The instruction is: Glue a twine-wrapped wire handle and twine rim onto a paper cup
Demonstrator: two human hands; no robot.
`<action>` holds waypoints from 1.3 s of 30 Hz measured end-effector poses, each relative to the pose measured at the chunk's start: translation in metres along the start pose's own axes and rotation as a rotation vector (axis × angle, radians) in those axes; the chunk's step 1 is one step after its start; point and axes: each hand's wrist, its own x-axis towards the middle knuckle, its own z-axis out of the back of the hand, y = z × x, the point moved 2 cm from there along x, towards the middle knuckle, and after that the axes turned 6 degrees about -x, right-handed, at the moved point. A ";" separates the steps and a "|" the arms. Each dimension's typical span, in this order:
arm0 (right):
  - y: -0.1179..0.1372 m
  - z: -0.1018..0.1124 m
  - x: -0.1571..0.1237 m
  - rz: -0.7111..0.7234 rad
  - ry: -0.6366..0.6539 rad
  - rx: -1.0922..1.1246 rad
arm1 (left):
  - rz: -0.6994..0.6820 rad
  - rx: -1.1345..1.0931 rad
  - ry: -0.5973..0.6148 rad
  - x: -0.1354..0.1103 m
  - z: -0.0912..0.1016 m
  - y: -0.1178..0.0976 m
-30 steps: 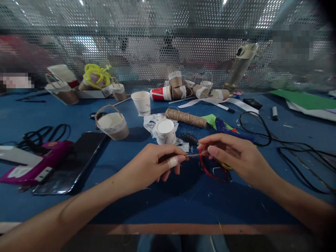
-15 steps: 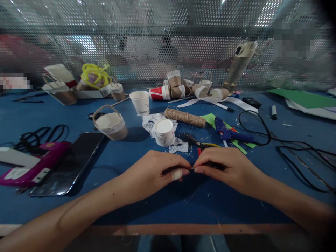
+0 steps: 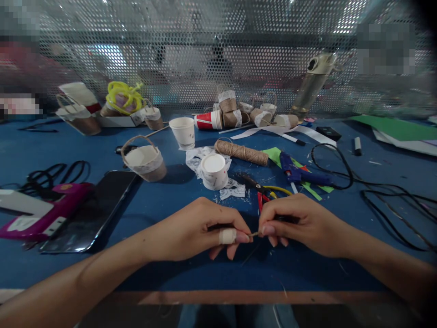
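Note:
A thin brown piece of twine (image 3: 254,234) spans the small gap between my fingertips, low over the blue table. My left hand (image 3: 210,228), with a bandage on its thumb, pinches one end. The other end is pinched in my right hand (image 3: 297,223); most of the strand is hidden by the fingers. Just beyond my hands lie pliers (image 3: 260,187) with red and yellow handles. An upside-down white paper cup (image 3: 214,171) stands on white lace (image 3: 198,159), with a twine spool (image 3: 241,151) lying behind it.
A small handled basket (image 3: 145,161) stands left, near a phone (image 3: 92,209) and a magenta tool (image 3: 51,214). Right lies a blue glue gun (image 3: 303,175) with its black cord (image 3: 372,200). Several small baskets (image 3: 227,107) and a bottle (image 3: 312,86) line the perforated screen (image 3: 191,64).
My hands have come slightly lower and a little further apart, and more of the twine shows between them. More of the pliers' handles is uncovered.

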 end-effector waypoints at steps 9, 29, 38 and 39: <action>-0.008 0.008 0.003 -0.103 -0.098 0.065 | 0.028 -0.010 0.026 0.002 0.009 -0.001; -0.001 0.000 -0.001 0.249 -0.203 -0.317 | 0.150 -0.536 0.224 -0.001 0.002 0.003; 0.000 -0.002 -0.003 0.258 -0.195 -0.268 | 0.152 -0.630 0.202 0.000 -0.001 0.004; 0.000 -0.003 -0.003 0.242 -0.196 -0.253 | 0.140 -0.628 0.191 0.000 -0.002 0.004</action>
